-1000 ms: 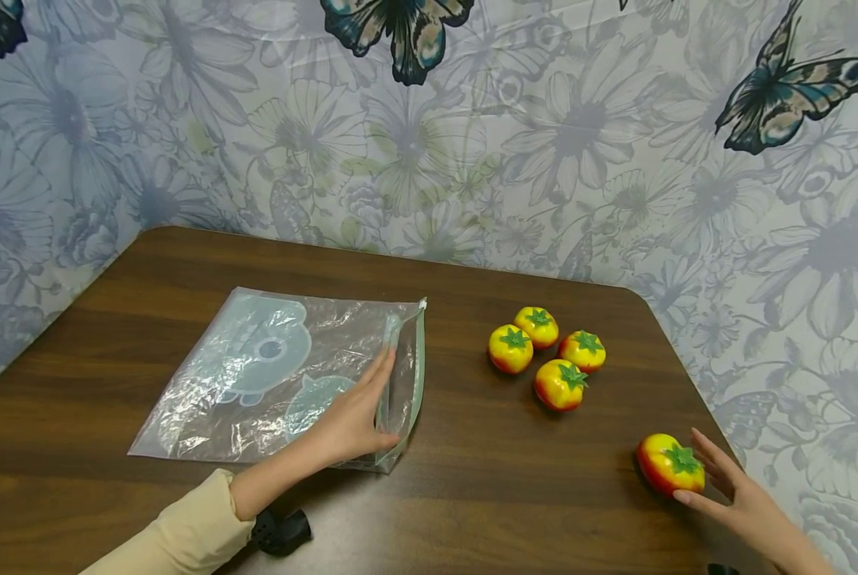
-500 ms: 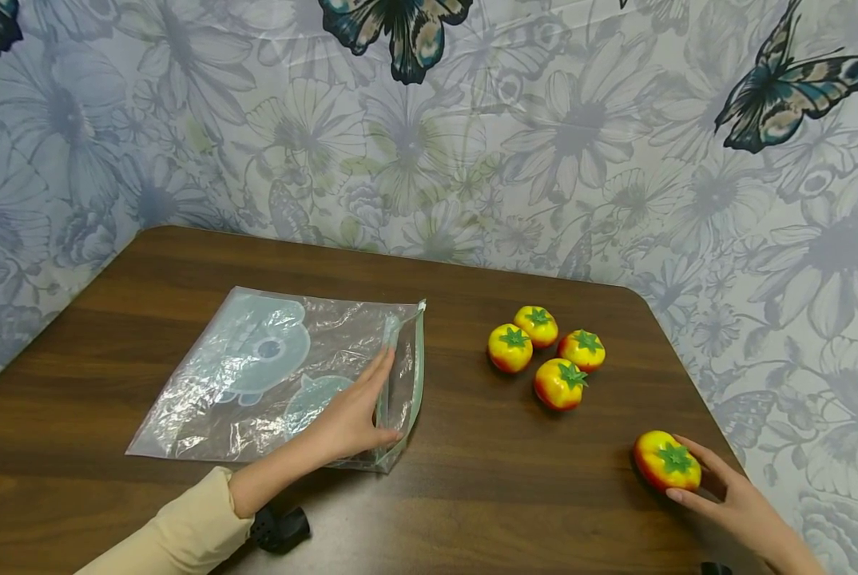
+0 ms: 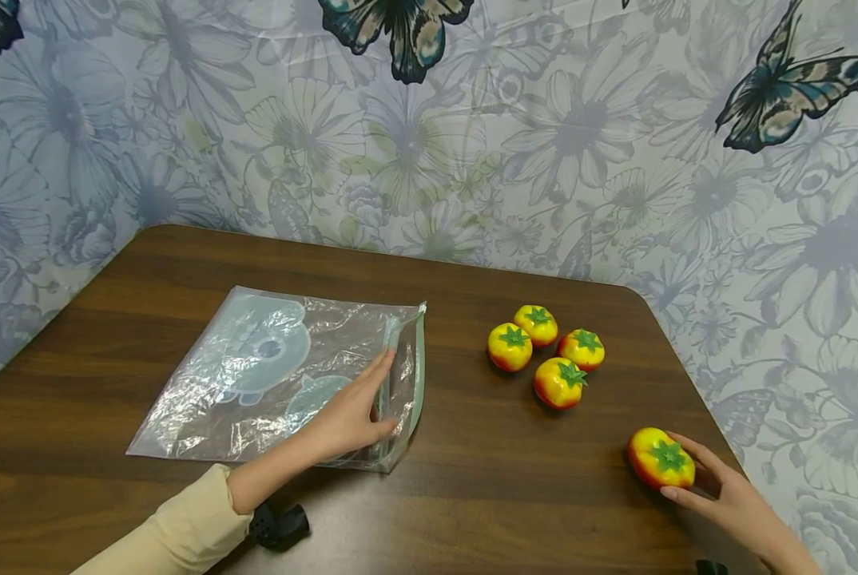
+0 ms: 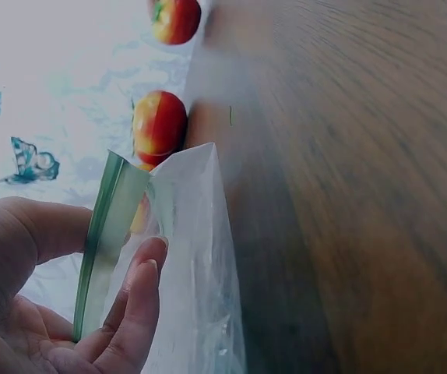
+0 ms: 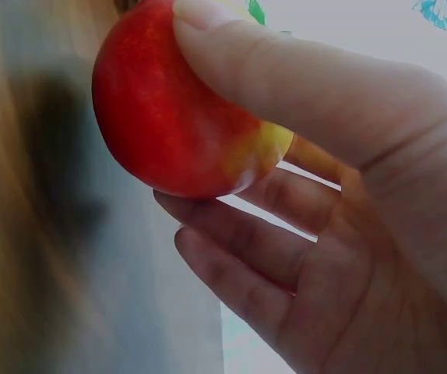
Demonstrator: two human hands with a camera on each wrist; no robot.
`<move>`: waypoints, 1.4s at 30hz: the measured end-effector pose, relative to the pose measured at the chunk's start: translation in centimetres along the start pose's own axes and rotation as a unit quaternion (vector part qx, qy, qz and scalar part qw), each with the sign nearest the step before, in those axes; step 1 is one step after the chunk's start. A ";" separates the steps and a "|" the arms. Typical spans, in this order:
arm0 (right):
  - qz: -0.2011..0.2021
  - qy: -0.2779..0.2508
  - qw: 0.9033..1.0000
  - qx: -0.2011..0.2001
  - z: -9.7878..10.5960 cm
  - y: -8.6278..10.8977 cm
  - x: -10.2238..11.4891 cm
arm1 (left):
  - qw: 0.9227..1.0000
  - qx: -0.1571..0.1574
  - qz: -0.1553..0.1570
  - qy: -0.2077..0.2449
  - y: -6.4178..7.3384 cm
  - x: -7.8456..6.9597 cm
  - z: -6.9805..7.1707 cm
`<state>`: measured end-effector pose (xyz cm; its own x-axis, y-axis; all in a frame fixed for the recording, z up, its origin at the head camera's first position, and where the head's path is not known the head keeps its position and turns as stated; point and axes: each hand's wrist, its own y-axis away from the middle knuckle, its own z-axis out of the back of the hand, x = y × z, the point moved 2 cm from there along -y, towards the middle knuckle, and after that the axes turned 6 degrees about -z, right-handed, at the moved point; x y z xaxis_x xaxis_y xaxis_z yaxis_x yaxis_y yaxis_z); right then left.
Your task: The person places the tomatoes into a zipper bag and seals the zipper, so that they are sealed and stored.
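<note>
And the right hand (image 3: pixel 734 505) clasps a red-yellow fruit (image 3: pixel 650 457), near right! The left hand (image 3: pixel 343 419) straddles the edge of the clear bag (image 3: pixel 199 399), left; pinching, I can't tell. Ideally, a light grip here, bag mouth steady.

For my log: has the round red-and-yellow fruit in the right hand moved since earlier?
Yes, slightly: the fruit has shifted left, away from the right edge of the brown wooden table.
</note>
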<state>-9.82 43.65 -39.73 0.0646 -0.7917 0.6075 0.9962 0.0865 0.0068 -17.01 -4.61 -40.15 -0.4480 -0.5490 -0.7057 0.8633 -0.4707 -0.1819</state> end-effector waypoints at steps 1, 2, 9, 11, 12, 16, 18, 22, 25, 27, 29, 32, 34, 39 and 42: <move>0.007 -0.003 1.000 0.001 0.0 0.0 0.3 | 1.000 0.000 -0.001 0.003 0.0 0.0 0.0; 0.016 -0.007 1.000 0.001 0.0 0.0 0.6 | 1.000 0.002 0.000 0.007 0.0 0.1 0.0; 0.046 -0.002 0.999 -0.008 -0.2 -0.6 3.9 | 0.999 0.019 -0.001 0.036 0.1 0.3 -0.1; 0.051 -0.001 0.999 -0.006 -0.3 -1.1 5.1 | 0.999 0.021 0.000 0.042 0.1 0.3 0.0; 0.054 0.002 0.999 -0.006 -0.4 -1.3 5.6 | 0.999 0.022 -0.001 0.043 0.2 0.2 0.0; 0.088 0.003 0.996 -0.004 -1.2 -2.2 7.8 | 0.998 0.024 -0.006 0.053 0.2 0.2 0.1; 0.104 0.003 0.995 -0.005 -1.7 -2.7 8.9 | 0.998 0.025 -0.011 0.058 0.1 0.2 0.1; 0.127 -0.004 0.992 -0.004 -3.0 -3.8 10.9 | 0.998 0.025 -0.014 0.064 0.1 0.3 0.1; 0.135 -0.013 0.991 0.006 -3.8 -4.5 12.0 | 0.997 0.025 -0.013 0.067 0.2 0.3 0.0; 0.142 -0.019 0.989 0.019 -4.3 -4.9 12.6 | 0.997 0.026 -0.012 0.069 0.2 0.3 0.0; 0.151 -0.029 0.988 0.035 -4.8 -5.3 13.1 | 0.997 0.025 -0.012 0.069 0.2 0.3 0.0; 0.159 -0.035 0.985 0.059 -5.5 -5.9 13.7 | 0.997 0.023 -0.011 0.068 0.2 0.2 0.0; 0.159 -0.036 0.984 0.073 -6.0 -6.4 14.1 | 0.998 0.022 -0.011 0.065 0.2 0.2 0.0; 0.163 -0.030 0.982 0.093 -7.2 -7.4 15.2 | 0.998 0.024 -0.007 0.062 0.2 0.1 -0.1; 0.170 -0.031 0.980 0.101 -7.8 -7.9 15.8 | 0.997 0.025 -0.005 0.066 0.3 0.0 -0.1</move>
<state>-16.18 25.74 -36.38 0.3803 -0.6585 0.6494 0.8858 0.4613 -0.0510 -16.79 -4.68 -40.30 -0.4186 -0.4496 -0.7890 0.8453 -0.5106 -0.1575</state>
